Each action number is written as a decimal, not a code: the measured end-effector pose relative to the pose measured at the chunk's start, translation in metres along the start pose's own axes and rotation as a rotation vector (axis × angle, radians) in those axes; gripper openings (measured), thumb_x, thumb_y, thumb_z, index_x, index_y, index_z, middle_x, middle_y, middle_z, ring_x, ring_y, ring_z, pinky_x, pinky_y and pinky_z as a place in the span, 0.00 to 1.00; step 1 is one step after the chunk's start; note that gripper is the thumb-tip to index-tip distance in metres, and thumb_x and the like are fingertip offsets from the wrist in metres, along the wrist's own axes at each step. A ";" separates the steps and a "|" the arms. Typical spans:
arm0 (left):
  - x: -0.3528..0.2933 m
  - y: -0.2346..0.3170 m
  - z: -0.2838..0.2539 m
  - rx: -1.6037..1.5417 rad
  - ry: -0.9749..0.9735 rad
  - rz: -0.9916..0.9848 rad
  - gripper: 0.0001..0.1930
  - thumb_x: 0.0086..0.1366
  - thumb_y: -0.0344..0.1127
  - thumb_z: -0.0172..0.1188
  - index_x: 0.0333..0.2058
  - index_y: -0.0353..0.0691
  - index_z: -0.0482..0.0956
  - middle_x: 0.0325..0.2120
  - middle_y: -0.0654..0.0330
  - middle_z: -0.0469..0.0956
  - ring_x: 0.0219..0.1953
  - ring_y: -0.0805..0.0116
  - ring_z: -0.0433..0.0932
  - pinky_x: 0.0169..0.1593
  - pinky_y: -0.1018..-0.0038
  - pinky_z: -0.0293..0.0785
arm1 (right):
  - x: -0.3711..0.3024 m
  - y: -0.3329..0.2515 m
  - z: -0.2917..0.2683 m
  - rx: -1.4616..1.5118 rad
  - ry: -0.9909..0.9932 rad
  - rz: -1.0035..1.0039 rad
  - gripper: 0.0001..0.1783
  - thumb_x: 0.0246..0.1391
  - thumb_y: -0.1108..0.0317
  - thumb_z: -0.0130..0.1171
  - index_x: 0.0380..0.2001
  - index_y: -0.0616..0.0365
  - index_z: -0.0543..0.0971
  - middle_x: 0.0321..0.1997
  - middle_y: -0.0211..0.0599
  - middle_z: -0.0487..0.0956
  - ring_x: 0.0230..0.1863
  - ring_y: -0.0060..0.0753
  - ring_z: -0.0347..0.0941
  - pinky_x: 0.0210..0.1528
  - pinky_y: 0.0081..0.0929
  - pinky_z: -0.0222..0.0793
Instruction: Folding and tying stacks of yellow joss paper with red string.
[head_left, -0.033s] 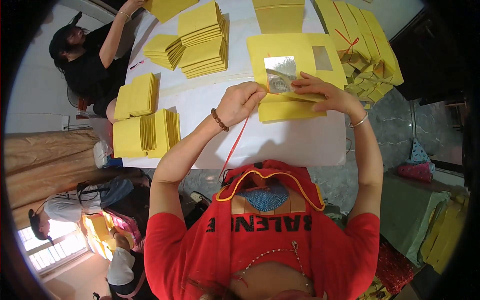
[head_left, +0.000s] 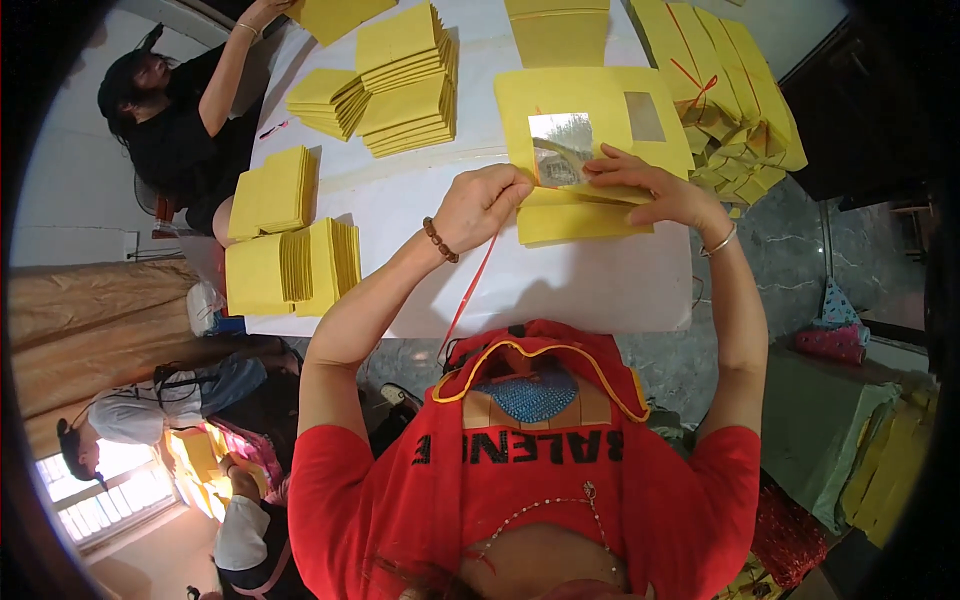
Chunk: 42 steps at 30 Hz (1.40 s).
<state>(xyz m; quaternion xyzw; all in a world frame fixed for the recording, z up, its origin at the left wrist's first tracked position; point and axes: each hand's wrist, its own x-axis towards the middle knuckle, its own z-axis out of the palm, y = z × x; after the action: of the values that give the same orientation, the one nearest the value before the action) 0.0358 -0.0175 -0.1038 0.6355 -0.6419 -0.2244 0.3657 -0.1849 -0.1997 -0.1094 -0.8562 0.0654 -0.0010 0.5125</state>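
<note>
Yellow paper pieces (head_left: 600, 88) with a cut-out window and a picture panel (head_left: 562, 150) lie in front of me on the table. Their near edge is folded into a strip (head_left: 580, 224). At the fold's left end, my left hand (head_left: 482, 205) pinches a thin red ribbon (head_left: 468, 290), which hangs down over the table's front edge; whether paper is caught in the pinch too is hidden. My right hand (head_left: 665, 192) rests on the right part of the fold with its fingers apart, thumb on the near strip.
Stacks of folded yellow paper (head_left: 405, 115) stand on the white table (head_left: 430, 190), more of them (head_left: 290, 265) at the left. Ribbon-tied yellow bundles (head_left: 715, 80) are at the far right. A person in black (head_left: 165, 130) sits at the left; others handle yellow paper lower left.
</note>
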 end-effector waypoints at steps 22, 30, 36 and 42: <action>0.007 -0.003 0.012 0.350 -0.219 0.501 0.19 0.53 0.33 0.58 0.46 0.43 0.71 0.42 0.53 0.71 0.40 0.55 0.71 0.43 0.68 0.71 | 0.000 0.024 0.010 0.175 0.181 0.012 0.13 0.48 0.74 0.55 0.40 0.58 0.77 0.52 0.31 0.72 0.65 0.35 0.51 0.63 0.31 0.49; 0.008 0.001 0.003 0.323 -0.297 0.435 0.31 0.45 0.46 0.64 0.49 0.44 0.70 0.36 0.55 0.73 0.38 0.56 0.69 0.44 0.67 0.69 | 0.001 0.018 0.012 0.234 0.211 0.056 0.16 0.47 0.74 0.57 0.42 0.58 0.76 0.52 0.30 0.72 0.65 0.34 0.51 0.63 0.30 0.49; 0.016 0.003 -0.003 0.219 -0.396 0.371 0.26 0.48 0.45 0.64 0.46 0.43 0.73 0.31 0.56 0.73 0.35 0.58 0.70 0.40 0.67 0.69 | 0.000 0.021 0.011 0.225 0.193 0.051 0.16 0.47 0.72 0.56 0.43 0.58 0.75 0.52 0.31 0.72 0.65 0.35 0.50 0.64 0.32 0.47; 0.020 0.002 -0.004 0.160 -0.382 0.397 0.20 0.49 0.44 0.63 0.40 0.42 0.76 0.28 0.57 0.73 0.33 0.59 0.70 0.38 0.67 0.69 | -0.001 0.021 0.010 0.241 0.193 0.039 0.13 0.49 0.70 0.57 0.40 0.56 0.77 0.52 0.30 0.72 0.64 0.35 0.52 0.63 0.32 0.49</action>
<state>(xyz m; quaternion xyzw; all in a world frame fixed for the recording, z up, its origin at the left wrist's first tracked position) 0.0394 -0.0358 -0.0962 0.4704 -0.8267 -0.2127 0.2238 -0.1875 -0.2004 -0.1331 -0.7831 0.1304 -0.0811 0.6027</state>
